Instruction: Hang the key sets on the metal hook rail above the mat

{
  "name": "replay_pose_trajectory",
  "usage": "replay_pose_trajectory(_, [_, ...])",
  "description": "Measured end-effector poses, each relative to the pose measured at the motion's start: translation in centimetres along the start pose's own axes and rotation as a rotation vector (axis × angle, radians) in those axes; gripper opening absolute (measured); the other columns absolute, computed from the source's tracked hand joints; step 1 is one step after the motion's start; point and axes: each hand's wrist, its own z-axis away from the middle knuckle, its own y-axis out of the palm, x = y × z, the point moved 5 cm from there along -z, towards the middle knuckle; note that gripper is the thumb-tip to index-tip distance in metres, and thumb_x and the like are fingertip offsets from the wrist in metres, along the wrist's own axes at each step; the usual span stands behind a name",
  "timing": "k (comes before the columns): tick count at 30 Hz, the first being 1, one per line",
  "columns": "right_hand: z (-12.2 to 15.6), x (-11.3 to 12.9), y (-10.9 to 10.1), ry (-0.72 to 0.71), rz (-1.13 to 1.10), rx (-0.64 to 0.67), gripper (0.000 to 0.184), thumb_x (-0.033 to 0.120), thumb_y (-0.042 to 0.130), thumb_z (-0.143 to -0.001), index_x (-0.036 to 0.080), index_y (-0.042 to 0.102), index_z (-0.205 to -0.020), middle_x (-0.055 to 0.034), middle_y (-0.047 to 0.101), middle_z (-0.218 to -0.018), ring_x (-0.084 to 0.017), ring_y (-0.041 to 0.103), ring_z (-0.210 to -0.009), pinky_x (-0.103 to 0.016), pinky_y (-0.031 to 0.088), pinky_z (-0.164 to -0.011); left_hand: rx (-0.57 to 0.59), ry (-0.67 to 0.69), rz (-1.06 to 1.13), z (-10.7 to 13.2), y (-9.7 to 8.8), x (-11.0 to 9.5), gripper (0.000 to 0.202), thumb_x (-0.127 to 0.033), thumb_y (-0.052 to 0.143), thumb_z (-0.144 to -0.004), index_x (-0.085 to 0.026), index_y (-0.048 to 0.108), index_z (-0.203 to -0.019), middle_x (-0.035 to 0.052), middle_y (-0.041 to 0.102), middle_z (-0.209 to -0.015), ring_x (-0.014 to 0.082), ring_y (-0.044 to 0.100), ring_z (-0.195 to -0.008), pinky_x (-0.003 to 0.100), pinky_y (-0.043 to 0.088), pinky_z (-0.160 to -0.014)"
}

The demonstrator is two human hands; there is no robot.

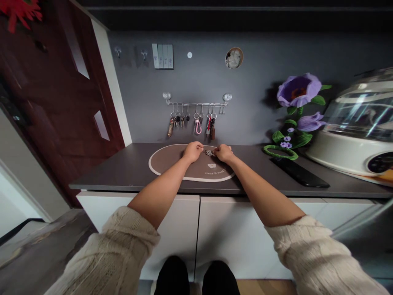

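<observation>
Keys (209,153) are being pinched in the right grip (223,153); whether the left grip (194,151) is being closed on anything cannot be told; beneath both, a mat (168,159) is being partly covered.

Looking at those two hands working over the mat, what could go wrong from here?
The small metal piece between the left hand and the right hand might slip and drop onto the mat.

The hanging keys dangle just behind and above the hands, so a careless lift could knock some off the rail.
</observation>
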Motion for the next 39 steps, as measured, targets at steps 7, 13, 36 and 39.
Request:
replay_pose_trajectory(7, [0.4,1.5,-0.7,-0.155,0.1,-0.078,0.017,0.028,0.05,-0.075,0.02,0.064,-0.069,-0.0096,0.057,-0.088,-0.023,0.045,-0.09,-0.029,0.032,-0.069,-0.029,0.065,0.004,0.0,-0.3,-0.7,0.015,-0.012,0.05,-0.071,-0.012,0.061,-0.081,0.0056,0.064,-0.081,0.0113,0.056,-0.073,0.024,0.043,-0.072])
replay_pose_trajectory(13, [1.1,2.7,-0.9,-0.323,0.099,-0.107,0.017,0.021,0.042,-0.078,0.018,0.059,-0.078,-0.0085,0.054,-0.09,-0.022,0.04,-0.09,-0.029,0.029,-0.069,-0.026,0.186,-0.061,0.0,-0.3,-1.4,0.016,-0.015,0.049,-0.073,-0.013,0.062,-0.083,0.0061,0.064,-0.083,0.0128,0.055,-0.074,0.024,0.042,-0.074])
replay_pose_trajectory(36, [0.7,3.1,-0.1,-0.437,-0.624,0.045,0.017,0.033,0.052,-0.069,0.016,0.05,-0.072,0.0016,0.051,-0.066,-0.009,0.044,-0.062,-0.023,0.036,-0.063,-0.108,0.01,0.494,0.1,-0.7,-1.6,0.016,-0.026,0.057,-0.066,-0.012,0.06,-0.071,0.0009,0.059,-0.064,0.0087,0.048,-0.058,0.022,0.038,-0.061])
replay_pose_trajectory(39, [0.8,3.1,-0.1,-0.414,-0.703,0.056,0.02,0.035,0.054,-0.068,0.016,0.05,-0.072,0.0023,0.05,-0.064,-0.009,0.043,-0.061,-0.022,0.036,-0.061,-0.103,-0.028,0.541,0.3,-0.8,-1.7,0.019,-0.03,0.059,-0.064,-0.012,0.062,-0.071,0.001,0.059,-0.064,0.0085,0.048,-0.059,0.022,0.038,-0.061])
